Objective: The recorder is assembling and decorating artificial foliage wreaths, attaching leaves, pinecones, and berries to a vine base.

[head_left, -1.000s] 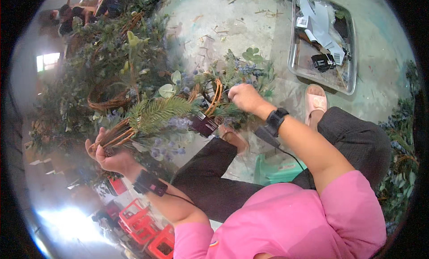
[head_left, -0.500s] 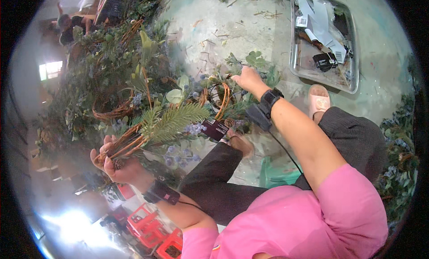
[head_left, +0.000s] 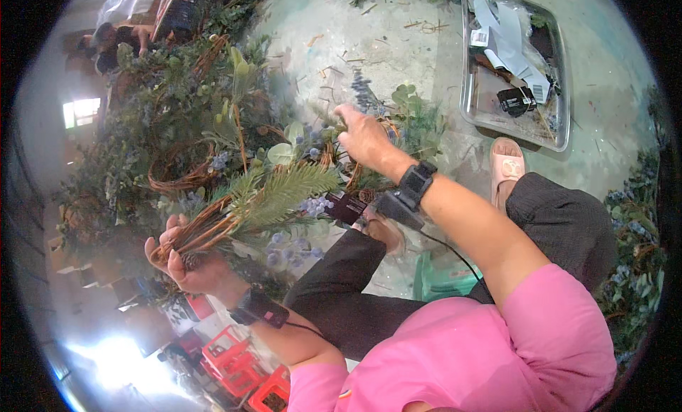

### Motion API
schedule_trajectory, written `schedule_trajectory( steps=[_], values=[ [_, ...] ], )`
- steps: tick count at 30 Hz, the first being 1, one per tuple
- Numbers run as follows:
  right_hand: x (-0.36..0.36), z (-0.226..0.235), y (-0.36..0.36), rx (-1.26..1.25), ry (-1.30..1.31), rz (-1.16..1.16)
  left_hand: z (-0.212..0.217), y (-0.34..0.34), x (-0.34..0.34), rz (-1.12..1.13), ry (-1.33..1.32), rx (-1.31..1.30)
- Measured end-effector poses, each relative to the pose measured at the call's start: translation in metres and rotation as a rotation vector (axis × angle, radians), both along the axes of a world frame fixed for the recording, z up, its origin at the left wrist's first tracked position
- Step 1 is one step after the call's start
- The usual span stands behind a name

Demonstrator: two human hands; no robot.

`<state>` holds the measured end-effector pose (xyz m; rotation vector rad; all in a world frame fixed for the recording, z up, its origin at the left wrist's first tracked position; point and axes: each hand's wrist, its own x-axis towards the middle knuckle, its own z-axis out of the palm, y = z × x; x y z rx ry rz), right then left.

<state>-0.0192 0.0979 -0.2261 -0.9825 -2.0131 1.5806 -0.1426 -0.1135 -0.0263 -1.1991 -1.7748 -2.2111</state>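
My left hand (head_left: 186,259) grips the near rim of a brown twig wreath (head_left: 213,224) dressed with green fern fronds (head_left: 284,188) and small blue berries (head_left: 312,206). The wreath lies tilted across my lap. My right hand (head_left: 362,135) reaches to its far side, fingers pinched on a sprig of blue-grey foliage (head_left: 364,94) that sticks up from the greenery. Both wrists wear black bands with a cable running off each.
A heap of finished green wreaths (head_left: 170,128) fills the left side. On the concrete floor at upper right stands a metal tray (head_left: 472,99) with paper strips and black tools. Loose greenery (head_left: 632,256) lies at right. Red crates (head_left: 234,362) sit below my left arm. My sandalled foot (head_left: 506,167) rests nearby.
My right hand has moved up and away from the wreath's right edge to its far side and taken a blue-grey sprig. The left hand has kept its hold, shifting slightly.
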Motion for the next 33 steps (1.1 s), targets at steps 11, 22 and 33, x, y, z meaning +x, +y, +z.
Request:
schedule_trajectory(
  steps=[11, 22, 33],
  values=[
    [0.037, -0.064, 0.025, -0.785, 0.141, 0.253, 0.0, 0.005, 0.005, 0.04, -0.034, 0.024],
    [0.025, -0.051, -0.008, 0.032, 0.054, 0.146, 0.0, 0.007, 0.005, 0.141, -0.017, -0.004],
    [0.027, -0.054, -0.01, -0.033, -0.199, -0.009, -0.001, 0.004, 0.003, 0.091, -0.059, -0.003]
  ],
)
